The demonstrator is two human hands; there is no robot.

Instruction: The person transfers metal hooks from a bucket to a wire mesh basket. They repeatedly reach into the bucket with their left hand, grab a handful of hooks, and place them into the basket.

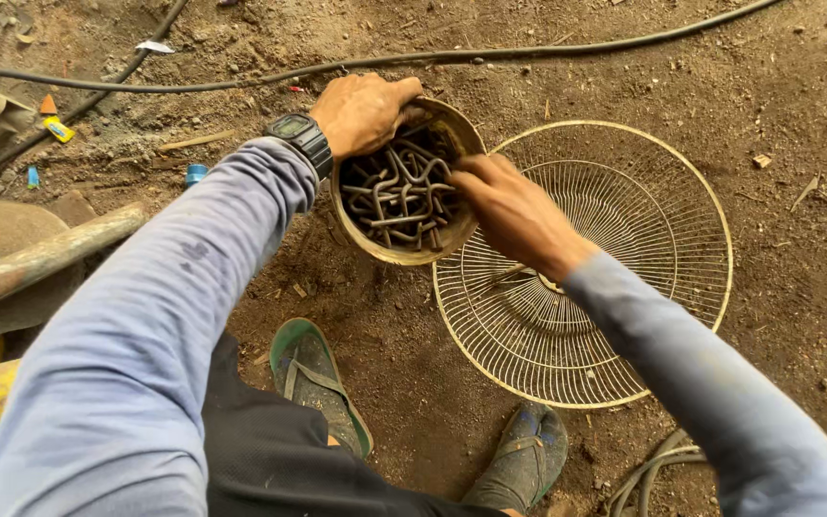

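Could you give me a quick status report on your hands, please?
Left hand grips bowl rim. Right hand reaching into bent metal hooks. Fan guard beside bowl.

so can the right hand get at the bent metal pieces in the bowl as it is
Probably yes: the right hand already reaches over the open bowl, fingertips at the bent metal pieces. The left hand grips only the far rim.

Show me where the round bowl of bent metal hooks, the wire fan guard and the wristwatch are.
round bowl [390, 255]: head view, on its near rim.
wire fan guard [662, 220]: head view, on its ribbed right half.
wristwatch [294, 126]: head view, on its face, left wrist.
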